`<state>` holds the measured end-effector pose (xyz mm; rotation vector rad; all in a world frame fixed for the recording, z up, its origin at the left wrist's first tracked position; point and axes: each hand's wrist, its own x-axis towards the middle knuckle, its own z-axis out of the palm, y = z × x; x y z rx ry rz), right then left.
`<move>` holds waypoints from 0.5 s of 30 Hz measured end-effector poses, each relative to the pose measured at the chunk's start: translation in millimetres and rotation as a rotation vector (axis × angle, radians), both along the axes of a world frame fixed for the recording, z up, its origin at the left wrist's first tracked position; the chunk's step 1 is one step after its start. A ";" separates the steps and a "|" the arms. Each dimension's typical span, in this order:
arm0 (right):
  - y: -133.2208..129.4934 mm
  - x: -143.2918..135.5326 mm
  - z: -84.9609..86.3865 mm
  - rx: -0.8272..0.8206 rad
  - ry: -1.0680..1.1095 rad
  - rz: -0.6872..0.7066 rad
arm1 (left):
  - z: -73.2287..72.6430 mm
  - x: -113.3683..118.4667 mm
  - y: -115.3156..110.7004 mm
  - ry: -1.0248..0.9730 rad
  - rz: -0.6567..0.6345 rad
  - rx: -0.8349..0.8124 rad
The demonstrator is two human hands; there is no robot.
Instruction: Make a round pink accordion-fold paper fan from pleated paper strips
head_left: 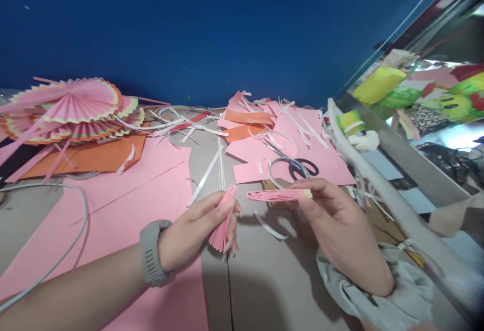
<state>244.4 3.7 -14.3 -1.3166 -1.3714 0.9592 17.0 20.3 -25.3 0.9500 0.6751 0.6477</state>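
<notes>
My left hand (212,220), with a grey watch (153,253) on its wrist, is closed around a pleated pink paper fan (220,234). The fan's folds are pinched together at the top and spread out below. To the right, my right hand (333,220) pinches a flat stack of folded pink paper (272,196) by its pale yellow-edged end. The stack points left, its free end a small gap from the pinched top of the fan. Both papers are held above the grey table.
Finished pink paper rosettes (81,101) lie at the left on an orange sheet (91,157). A large pink sheet (132,210) spreads beneath my left arm. Black-handled scissors (302,168) and white strips (206,174) lie farther back. A blue wall (227,28) stands behind.
</notes>
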 end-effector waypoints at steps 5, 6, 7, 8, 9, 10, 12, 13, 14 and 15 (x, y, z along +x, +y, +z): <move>-7.8 -12.4 6.8 0.404 -0.413 -0.124 | -2.4 -1.7 4.3 -0.104 0.046 -0.080; -11.3 -15.5 10.6 0.525 -0.543 -0.122 | -1.3 -2.8 5.2 -0.151 0.052 -0.112; -14.9 -18.5 14.8 0.641 -0.666 -0.101 | 0.1 -4.2 6.1 -0.204 0.050 -0.149; -18.4 -21.6 19.4 0.739 -0.770 -0.073 | 1.5 -6.0 7.0 -0.264 0.037 -0.188; -21.2 -24.8 24.1 0.811 -0.846 -0.048 | 2.8 -8.1 7.9 -0.323 0.017 -0.232; -23.0 -28.0 28.9 0.852 -0.898 -0.034 | 3.9 -10.3 8.9 -0.371 -0.003 -0.274; -22.6 -34.6 38.0 0.856 -0.955 -0.016 | 5.3 -14.5 11.0 -0.425 -0.022 -0.334; -20.4 -38.1 42.0 0.840 -0.972 -0.006 | 5.7 -16.1 12.2 -0.432 -0.018 -0.352; -17.3 -41.8 45.6 0.821 -0.986 0.007 | 6.0 -17.2 13.3 -0.431 -0.007 -0.364; -13.6 -45.7 48.6 0.802 -0.989 0.015 | 6.0 -17.7 14.4 -0.425 0.008 -0.369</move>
